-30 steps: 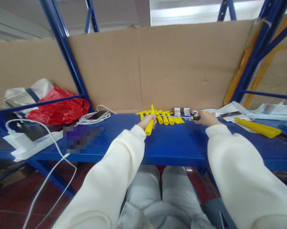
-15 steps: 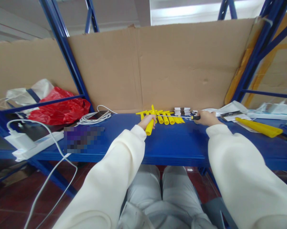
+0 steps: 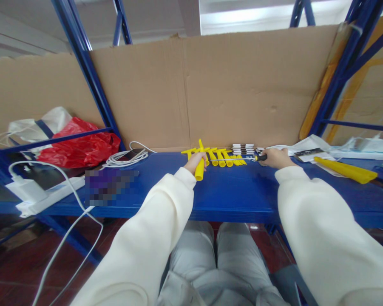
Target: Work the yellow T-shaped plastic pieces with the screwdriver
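My left hand (image 3: 195, 163) is closed around a yellow plastic piece with a hollow tube end (image 3: 199, 173) facing me and a narrow tip pointing away. My right hand (image 3: 276, 158) grips the dark handle of a long screwdriver (image 3: 239, 159). The metal shaft runs left, nearly level, to the side of the yellow piece; whether its tip touches a screw is too small to tell. Behind it, several similar yellow pieces (image 3: 221, 158) lie in a row on the blue shelf (image 3: 232, 191). A small stack of white-and-dark items (image 3: 242, 148) stands at the back.
A larger yellow piece (image 3: 347, 171) lies at the right beside papers. On the left are a coiled white cable (image 3: 127, 158), a power strip (image 3: 52, 193) with a plug, a blurred-out item and a red plastic bag (image 3: 83, 142). Cardboard (image 3: 236, 89) walls the back.
The yellow piece in my left hand has tilted slightly, its far tip shifting left. The screwdriver shaft has dropped a little at its left end. My right hand stays nearly in place.
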Action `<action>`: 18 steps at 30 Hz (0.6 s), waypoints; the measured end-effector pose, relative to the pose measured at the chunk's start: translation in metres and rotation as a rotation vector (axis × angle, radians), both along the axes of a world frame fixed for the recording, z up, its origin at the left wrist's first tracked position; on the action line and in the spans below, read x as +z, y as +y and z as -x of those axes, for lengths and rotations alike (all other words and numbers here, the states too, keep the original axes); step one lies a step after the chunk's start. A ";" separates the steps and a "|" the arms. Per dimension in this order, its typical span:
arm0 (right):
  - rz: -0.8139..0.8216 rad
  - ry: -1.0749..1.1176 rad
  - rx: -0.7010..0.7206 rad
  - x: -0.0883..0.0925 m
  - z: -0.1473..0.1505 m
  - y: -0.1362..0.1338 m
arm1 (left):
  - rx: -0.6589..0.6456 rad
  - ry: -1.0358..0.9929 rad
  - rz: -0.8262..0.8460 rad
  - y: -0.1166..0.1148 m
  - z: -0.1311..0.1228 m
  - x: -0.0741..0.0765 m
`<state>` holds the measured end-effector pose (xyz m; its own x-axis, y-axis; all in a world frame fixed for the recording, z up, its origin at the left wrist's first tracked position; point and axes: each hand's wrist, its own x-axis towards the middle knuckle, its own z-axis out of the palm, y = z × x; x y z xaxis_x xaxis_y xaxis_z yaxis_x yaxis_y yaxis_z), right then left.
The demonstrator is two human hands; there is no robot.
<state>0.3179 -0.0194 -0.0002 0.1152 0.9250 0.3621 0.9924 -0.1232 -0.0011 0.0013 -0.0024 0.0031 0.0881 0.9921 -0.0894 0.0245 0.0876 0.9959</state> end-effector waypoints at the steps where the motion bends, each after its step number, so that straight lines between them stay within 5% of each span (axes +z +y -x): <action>1: 0.007 -0.008 0.009 0.000 0.000 0.001 | -0.002 -0.004 -0.002 0.000 0.000 0.000; 18: 0.164 0.219 0.591 -0.021 0.057 0.021 | -0.250 0.081 -0.108 -0.012 -0.029 -0.012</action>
<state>0.2612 0.0020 -0.0211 -0.3750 0.8962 0.2369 0.8717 0.4279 -0.2390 0.0301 -0.0141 -0.0087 0.3277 0.9448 -0.0011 0.1122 -0.0378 0.9930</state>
